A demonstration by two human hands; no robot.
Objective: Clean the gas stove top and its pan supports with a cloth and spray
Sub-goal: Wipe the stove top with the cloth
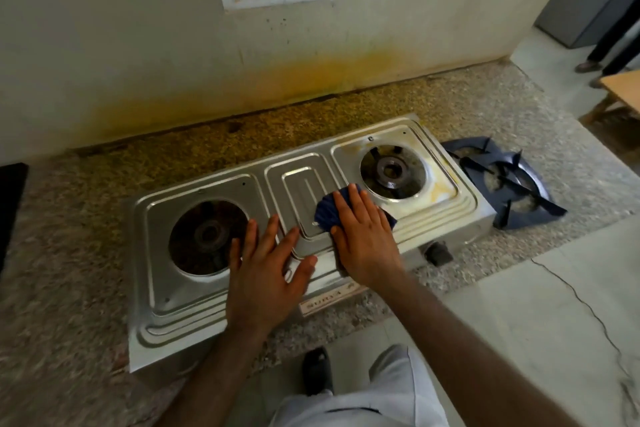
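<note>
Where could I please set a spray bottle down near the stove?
Bare counter lies left of the stove top, and behind it along the wall. Right is crowded by the pan supports; both hands, left hand and right hand, cover the middle.

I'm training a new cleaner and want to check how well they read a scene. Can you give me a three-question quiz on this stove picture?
1. True or false: the dark pan supports sit on the burners.
2. Which hand presses the dark blue cloth on the steel two-burner stove top? A) left B) right
3. Around which burner is yellowish staining visible?

Key:
1. False; they lie stacked on the speckled stone counter, right of the stove.
2. B; the right hand lies flat on it, while the left hand rests on bare steel.
3. The right burner.
</note>
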